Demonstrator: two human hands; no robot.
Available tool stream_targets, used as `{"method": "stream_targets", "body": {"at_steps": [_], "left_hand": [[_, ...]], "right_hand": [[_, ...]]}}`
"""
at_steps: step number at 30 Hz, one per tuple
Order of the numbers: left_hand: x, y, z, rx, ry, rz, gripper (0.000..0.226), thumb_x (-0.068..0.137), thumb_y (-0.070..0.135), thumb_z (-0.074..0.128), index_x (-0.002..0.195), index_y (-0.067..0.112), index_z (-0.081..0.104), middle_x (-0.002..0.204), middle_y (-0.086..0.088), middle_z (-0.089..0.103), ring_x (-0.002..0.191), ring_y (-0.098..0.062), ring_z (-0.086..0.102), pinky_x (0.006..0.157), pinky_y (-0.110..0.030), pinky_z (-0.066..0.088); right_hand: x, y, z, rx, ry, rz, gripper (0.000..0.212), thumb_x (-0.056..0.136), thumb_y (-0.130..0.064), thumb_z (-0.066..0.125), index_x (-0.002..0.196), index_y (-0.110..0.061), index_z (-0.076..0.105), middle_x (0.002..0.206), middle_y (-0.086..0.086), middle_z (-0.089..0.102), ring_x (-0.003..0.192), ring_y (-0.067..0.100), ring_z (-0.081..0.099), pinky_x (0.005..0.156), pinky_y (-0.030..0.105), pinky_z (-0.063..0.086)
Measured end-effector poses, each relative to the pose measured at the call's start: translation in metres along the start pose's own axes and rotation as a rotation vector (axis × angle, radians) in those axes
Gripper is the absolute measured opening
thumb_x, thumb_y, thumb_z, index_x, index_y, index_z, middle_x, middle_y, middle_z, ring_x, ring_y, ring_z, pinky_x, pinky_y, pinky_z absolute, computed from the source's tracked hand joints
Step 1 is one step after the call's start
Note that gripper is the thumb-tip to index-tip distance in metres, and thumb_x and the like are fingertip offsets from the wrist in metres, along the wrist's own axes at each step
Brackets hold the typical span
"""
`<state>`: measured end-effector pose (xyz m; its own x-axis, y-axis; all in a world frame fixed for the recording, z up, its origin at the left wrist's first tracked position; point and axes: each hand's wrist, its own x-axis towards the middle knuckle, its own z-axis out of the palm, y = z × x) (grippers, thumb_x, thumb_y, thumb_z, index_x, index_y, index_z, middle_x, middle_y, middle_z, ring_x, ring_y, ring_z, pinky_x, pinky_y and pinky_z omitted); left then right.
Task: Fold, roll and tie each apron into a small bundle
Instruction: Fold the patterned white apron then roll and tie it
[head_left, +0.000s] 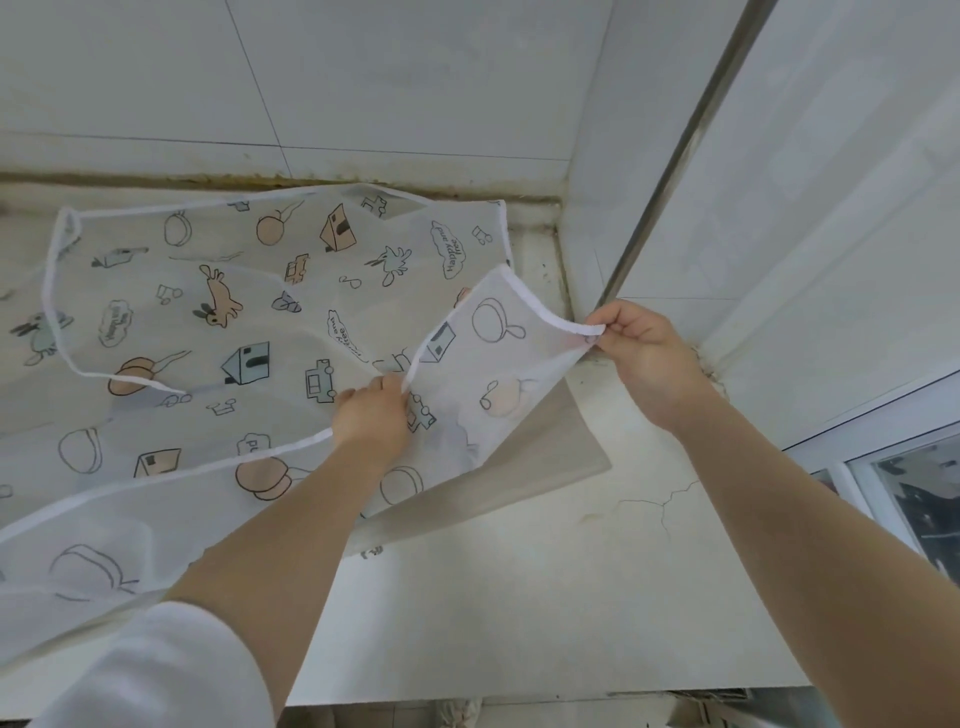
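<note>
On white counter (519, 597), sheer cartoon-print apron (218, 291), corner lifted, left grip (371, 415) and right grip (644, 353) pinching white-piped edge.

The apron (218, 312) runs off the left edge of the frame, so its full extent there cannot be seen. The left hand (371, 418) covers part of the print at centre, and its fingertips are tucked behind the lifted flap. The left forearm hides the cloth's lower edge. Small lettering in the printed clouds is mostly illegible. At lower right, the window (914, 499) is cropped, its contents blurred.
</note>
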<state>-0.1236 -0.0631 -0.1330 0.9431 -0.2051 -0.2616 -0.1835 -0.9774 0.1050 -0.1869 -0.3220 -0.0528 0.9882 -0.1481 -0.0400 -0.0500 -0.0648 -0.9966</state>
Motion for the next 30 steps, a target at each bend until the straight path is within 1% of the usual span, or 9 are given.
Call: {"method": "stream_targets", "body": {"at_steps": [3,7,12,16,20,23,25,27,30], "left_hand": [[0.003,-0.004,-0.004,0.004,-0.017,-0.004,0.032,0.102,0.018,0.022,0.126,0.009,0.04,0.12,-0.01,0.057,0.107,-0.029,0.054,0.101,-0.036,0.029],[0.007,-0.015,-0.005,-0.004,-0.044,0.006,0.028,0.101,0.016,0.024,0.122,0.009,0.04,0.118,-0.008,0.057,0.109,-0.029,0.055,0.114,-0.041,0.019],[0.007,-0.023,-0.007,-0.003,-0.018,-0.001,0.024,0.102,0.018,0.023,0.115,0.009,0.041,0.112,-0.009,0.059,0.103,-0.03,0.057,0.114,-0.041,0.019],[0.008,-0.033,-0.012,0.091,-0.006,-0.063,0.021,0.1,0.015,0.027,0.114,0.011,0.042,0.107,-0.007,0.061,0.101,-0.028,0.056,0.113,-0.042,0.022],[0.005,-0.006,-0.012,-0.019,0.033,-0.176,0.032,0.095,0.016,0.036,0.127,0.01,0.035,0.124,-0.008,0.051,0.126,-0.027,0.037,0.113,-0.048,0.01],[-0.011,0.029,0.007,-0.236,0.108,0.066,0.043,0.096,0.032,0.037,0.134,0.012,0.032,0.142,-0.009,0.032,0.136,-0.026,0.023,0.115,-0.043,0.01],[-0.024,0.043,0.02,-0.309,0.009,0.176,0.053,0.096,0.041,0.037,0.141,0.015,0.025,0.152,-0.007,0.014,0.143,-0.024,0.008,0.116,-0.042,0.004],[-0.026,0.047,0.029,-0.302,-0.054,0.201,0.06,0.097,0.046,0.033,0.147,0.018,0.016,0.156,-0.005,0.001,0.145,-0.022,-0.004,0.117,-0.042,-0.003],[-0.026,0.045,0.035,-0.317,-0.087,0.223,0.065,0.097,0.049,0.031,0.15,0.021,0.004,0.157,-0.003,-0.011,0.144,-0.02,-0.013,0.117,-0.043,-0.008]], "right_hand": [[-0.001,-0.001,0.001,-0.224,-0.11,0.067,0.031,0.078,0.013,0.044,0.069,-0.014,0.056,0.052,-0.018,0.054,0.055,-0.004,0.045,0.056,0.008,0.033],[-0.008,0.033,-0.007,-0.871,-0.345,0.17,0.044,0.085,0.006,0.04,0.064,-0.031,0.048,0.074,-0.01,0.053,0.076,0.016,0.048,0.065,0.021,0.035],[-0.018,0.063,-0.01,-1.287,-0.185,0.154,0.024,0.091,-0.003,0.041,0.094,-0.021,0.057,0.09,0.009,0.059,0.086,0.031,0.053,0.079,0.034,0.039],[-0.025,0.068,-0.01,-1.004,-0.236,0.251,0.022,0.092,-0.003,0.044,0.095,-0.018,0.061,0.09,0.007,0.067,0.08,0.028,0.061,0.073,0.033,0.049],[-0.022,0.049,0.007,-0.489,-0.247,0.555,0.029,0.086,0.008,0.042,0.086,-0.014,0.062,0.083,0.006,0.065,0.064,0.02,0.062,0.063,0.026,0.049],[-0.018,0.04,0.008,0.066,-0.127,0.738,0.026,0.087,0.005,0.034,0.092,0.0,0.059,0.09,0.015,0.063,0.081,0.028,0.064,0.074,0.037,0.056],[-0.014,0.04,0.008,0.267,-0.029,0.784,0.028,0.094,-0.011,0.034,0.085,0.001,0.058,0.079,0.017,0.059,0.07,0.028,0.058,0.072,0.036,0.053],[-0.009,0.044,0.009,0.162,0.046,0.807,0.039,0.098,-0.03,0.042,0.083,0.001,0.06,0.064,0.012,0.051,0.056,0.02,0.046,0.067,0.029,0.043],[-0.006,0.047,0.014,-0.107,-0.005,0.811,0.015,0.094,-0.002,0.046,0.101,-0.001,0.059,0.08,0.009,0.055,0.065,0.017,0.047,0.067,0.026,0.043]]}}
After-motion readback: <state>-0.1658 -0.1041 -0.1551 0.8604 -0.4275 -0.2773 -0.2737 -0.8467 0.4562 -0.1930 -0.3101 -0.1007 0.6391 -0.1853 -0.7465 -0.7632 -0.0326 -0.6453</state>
